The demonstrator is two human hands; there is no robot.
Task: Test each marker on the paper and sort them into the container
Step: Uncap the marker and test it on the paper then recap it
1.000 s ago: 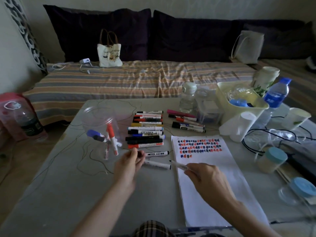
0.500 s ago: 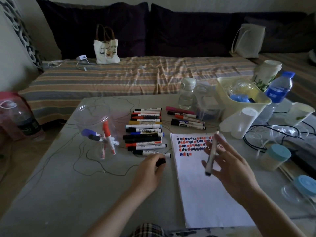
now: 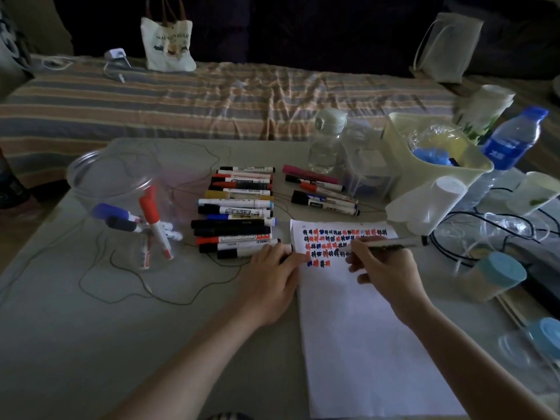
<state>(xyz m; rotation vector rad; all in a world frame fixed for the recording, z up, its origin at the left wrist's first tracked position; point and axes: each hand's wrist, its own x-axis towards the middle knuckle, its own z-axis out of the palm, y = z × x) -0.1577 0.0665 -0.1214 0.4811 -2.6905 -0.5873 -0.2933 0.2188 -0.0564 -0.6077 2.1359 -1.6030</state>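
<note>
My right hand (image 3: 385, 268) grips a black-and-white marker (image 3: 391, 242), its tip touching the white paper (image 3: 363, 328) among rows of red, blue and black test marks. My left hand (image 3: 266, 274) rests at the paper's left edge and pinches a small dark marker cap (image 3: 288, 248). A row of several capped markers (image 3: 236, 213) lies just beyond that hand. A second small group of markers (image 3: 321, 192) lies further back. At the left, a clear plastic container (image 3: 91, 177) holds a few markers (image 3: 154, 219).
A pale basket (image 3: 403, 165), a tipped white cup (image 3: 430, 201), a clear bottle (image 3: 327, 140) and a blue-capped water bottle (image 3: 512, 140) crowd the right rear. Black cables (image 3: 485, 225) and a blue-lidded jar (image 3: 494, 274) sit at the right. A thin wire (image 3: 121, 292) loops across the table's left.
My right hand turned the uncapped marker round and brought its tip down onto the paper. My left hand, holding the cap, moved to the paper's left edge.
</note>
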